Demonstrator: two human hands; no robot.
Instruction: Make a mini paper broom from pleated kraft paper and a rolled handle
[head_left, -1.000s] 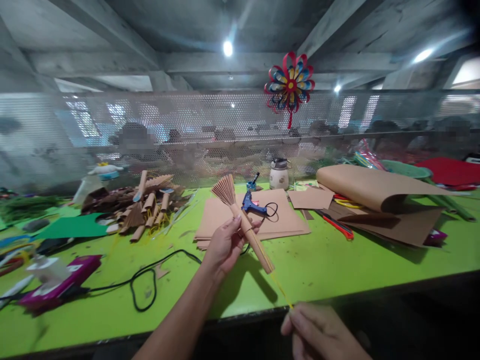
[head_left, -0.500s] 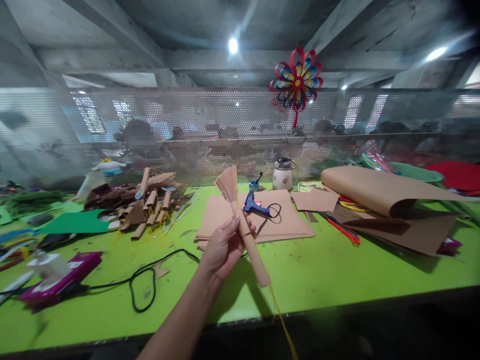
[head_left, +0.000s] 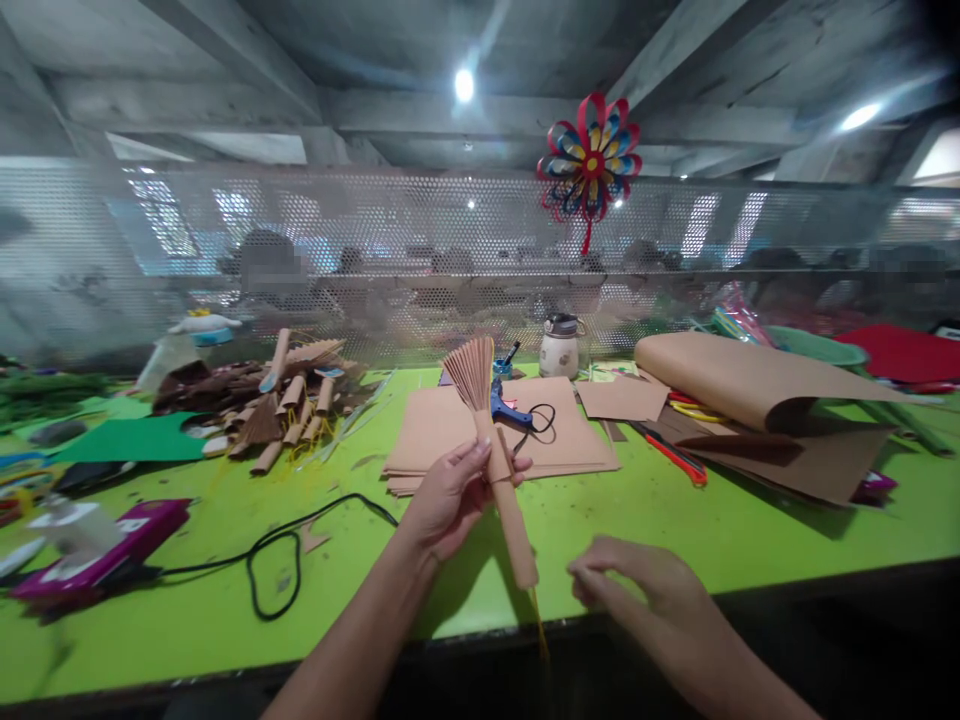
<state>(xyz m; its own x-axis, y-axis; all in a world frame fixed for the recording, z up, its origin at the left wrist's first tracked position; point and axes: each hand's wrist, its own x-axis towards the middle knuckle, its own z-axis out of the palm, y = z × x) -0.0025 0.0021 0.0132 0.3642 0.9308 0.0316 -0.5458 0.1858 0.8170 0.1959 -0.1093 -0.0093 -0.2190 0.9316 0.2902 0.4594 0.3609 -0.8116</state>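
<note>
My left hand [head_left: 454,495] is closed around a brown paper tube [head_left: 517,540], holding it tilted above the table. From the tube's upper end a pleated paper fan [head_left: 472,370] spreads out, and a wider paper band wraps the tube near my fingers. Thin yellow string [head_left: 540,625] hangs from the lower end. To the right of that end is my right hand [head_left: 645,590], slightly blurred, thumb and fingers curled together; anything between them is hidden. Behind the fan, a blue glue gun [head_left: 512,410] lies on a stack of brown paper sheets [head_left: 566,440].
Left on the green table [head_left: 360,600] are a heap of paper tubes [head_left: 292,410], a purple power strip [head_left: 127,550] and a black cord [head_left: 274,545]. Rightward lie a red-handled cutter [head_left: 679,460] and folded brown paper [head_left: 735,370]. A jar [head_left: 560,350] stands behind.
My right hand has come into view from the lower right. The fan has opened wider, and the yellow string, earlier stretched toward the lower right, now hangs more straight down.
</note>
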